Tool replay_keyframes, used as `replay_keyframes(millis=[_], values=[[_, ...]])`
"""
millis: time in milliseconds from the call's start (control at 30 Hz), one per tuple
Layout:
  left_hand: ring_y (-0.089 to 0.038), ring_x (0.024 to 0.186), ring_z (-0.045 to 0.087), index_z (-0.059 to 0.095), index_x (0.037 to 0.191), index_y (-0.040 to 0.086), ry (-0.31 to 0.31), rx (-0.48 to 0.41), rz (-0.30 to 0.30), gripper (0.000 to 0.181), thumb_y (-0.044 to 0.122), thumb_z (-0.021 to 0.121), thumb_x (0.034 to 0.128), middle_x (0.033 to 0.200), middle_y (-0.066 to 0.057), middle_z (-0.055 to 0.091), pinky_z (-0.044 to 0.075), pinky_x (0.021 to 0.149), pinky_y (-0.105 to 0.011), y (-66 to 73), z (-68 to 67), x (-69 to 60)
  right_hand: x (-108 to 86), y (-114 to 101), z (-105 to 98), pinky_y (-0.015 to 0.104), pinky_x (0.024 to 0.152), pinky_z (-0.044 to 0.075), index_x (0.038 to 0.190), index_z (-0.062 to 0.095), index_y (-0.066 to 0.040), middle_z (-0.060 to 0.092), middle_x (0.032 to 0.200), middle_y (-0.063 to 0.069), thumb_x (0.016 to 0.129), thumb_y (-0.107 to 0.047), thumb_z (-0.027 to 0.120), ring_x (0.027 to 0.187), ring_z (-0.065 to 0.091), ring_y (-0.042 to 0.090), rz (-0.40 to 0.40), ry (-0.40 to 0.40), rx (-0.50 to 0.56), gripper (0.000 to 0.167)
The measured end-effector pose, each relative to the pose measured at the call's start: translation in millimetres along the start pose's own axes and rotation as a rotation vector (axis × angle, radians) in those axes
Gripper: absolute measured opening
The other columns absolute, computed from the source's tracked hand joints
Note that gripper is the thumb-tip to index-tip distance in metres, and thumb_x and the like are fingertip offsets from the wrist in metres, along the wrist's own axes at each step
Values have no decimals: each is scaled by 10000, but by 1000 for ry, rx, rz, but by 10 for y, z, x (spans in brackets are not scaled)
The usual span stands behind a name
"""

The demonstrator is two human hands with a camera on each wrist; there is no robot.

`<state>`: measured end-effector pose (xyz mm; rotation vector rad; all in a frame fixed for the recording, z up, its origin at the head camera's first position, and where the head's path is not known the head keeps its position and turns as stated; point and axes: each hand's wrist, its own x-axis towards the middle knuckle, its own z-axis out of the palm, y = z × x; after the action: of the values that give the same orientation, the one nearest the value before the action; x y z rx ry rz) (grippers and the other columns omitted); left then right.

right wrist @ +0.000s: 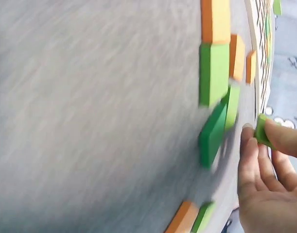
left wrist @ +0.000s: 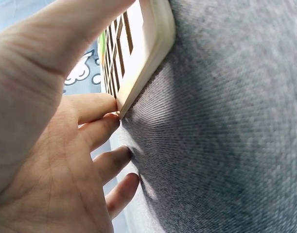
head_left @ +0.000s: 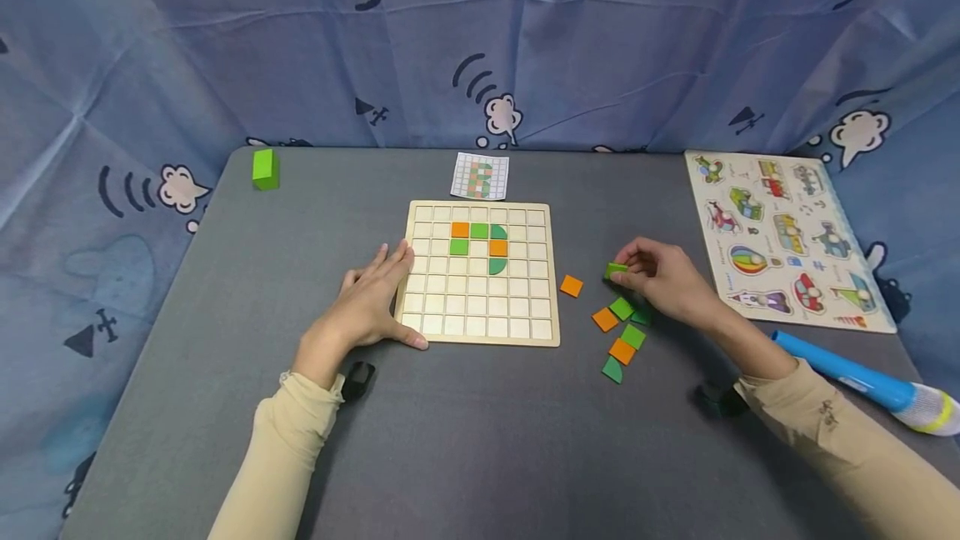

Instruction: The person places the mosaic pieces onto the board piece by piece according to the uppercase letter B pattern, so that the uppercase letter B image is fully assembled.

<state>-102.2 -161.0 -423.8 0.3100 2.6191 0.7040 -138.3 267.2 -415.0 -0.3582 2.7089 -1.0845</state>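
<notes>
My right hand (head_left: 670,277) pinches a light green square tile (head_left: 615,270) between thumb and fingertips, right of the board; in the right wrist view the tile (right wrist: 262,131) shows above the table. Below that hand lie loose tiles: light green squares (head_left: 633,337), orange squares (head_left: 622,351) and dark green quarter-rounds (head_left: 612,369). With fingers spread, my left hand (head_left: 367,302) touches the left edge and near-left corner of a wooden grid board (head_left: 480,332). Its upper cells hold orange (head_left: 460,230), light green (head_left: 479,231) and dark green quarter-round pieces (head_left: 497,266).
Behind the board lies a small pattern card (head_left: 480,176). A green block (head_left: 266,169) stands at the far left corner. On the right are a picture puzzle board (head_left: 795,240) and a blue microphone-shaped object (head_left: 847,373). A patterned blue cloth (head_left: 420,65) hangs behind the table.
</notes>
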Motion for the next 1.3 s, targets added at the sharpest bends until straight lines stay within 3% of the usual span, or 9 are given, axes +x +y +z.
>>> replay_keyframes(millis=[200, 367, 467, 600, 733, 967, 1300], values=[[-338, 1677, -11, 118, 1711, 87, -2, -2, 0, 1430, 410, 1019, 649, 1805, -61, 20, 167, 1227, -618, 12, -8, -3, 148, -177, 219, 153, 741, 511, 1213, 701, 21, 713, 1074, 190, 986, -23, 731, 872, 652, 176, -42, 32, 43, 233], [-341, 1676, -8, 117, 1711, 84, -4, 14, -5, 1429, 419, 1015, 651, 1805, -63, 19, 180, 1226, -616, 11, -1, 8, 290, -358, 418, 343, 825, 521, 1288, 733, -48, 715, 1174, 171, 1025, -56, 688, 930, 655, 268, -85, -17, 42, 267], [-344, 1676, -8, 117, 1711, 83, -6, 16, -6, 1427, 419, 1014, 654, 1805, -65, 19, 179, 1224, -618, 7, 5, 17, 386, -476, 532, 403, 833, 517, 1226, 761, -58, 740, 1175, 161, 1008, -48, 709, 954, 665, 277, -98, -23, 54, 224], [-338, 1677, -14, 115, 1712, 88, -9, 5, -7, 1424, 407, 1015, 656, 1805, -59, 15, 162, 1230, -622, 13, 0, 16, 502, -608, 665, 321, 737, 496, 1067, 778, -51, 759, 987, 132, 951, -49, 780, 842, 651, 221, -109, -1, 77, 116], [-330, 1678, -14, 116, 1712, 92, -7, 2, -10, 1425, 397, 1019, 654, 1805, -53, 15, 159, 1233, -620, 14, 2, 19, 593, -714, 764, 303, 677, 459, 1004, 781, -43, 730, 926, 125, 936, -67, 796, 730, 593, 203, -103, 5, 104, 74], [-343, 1676, 6, 121, 1713, 91, -6, 17, -8, 1424, 417, 1016, 655, 1805, -66, 25, 183, 1221, -617, 15, 4, 22, 703, -870, 862, 349, 760, 467, 968, 818, -59, 730, 900, 105, 919, -92, 826, 817, 604, 233, -121, 10, 139, 60], [-357, 1674, 11, 127, 1711, 80, 2, 13, -2, 1423, 418, 1017, 653, 1803, -78, 36, 194, 1218, -621, 10, 7, 23, 815, -995, 1055, 305, 743, 470, 972, 810, -43, 747, 861, 91, 933, -75, 808, 790, 608, 206, -93, -15, 169, 51]])
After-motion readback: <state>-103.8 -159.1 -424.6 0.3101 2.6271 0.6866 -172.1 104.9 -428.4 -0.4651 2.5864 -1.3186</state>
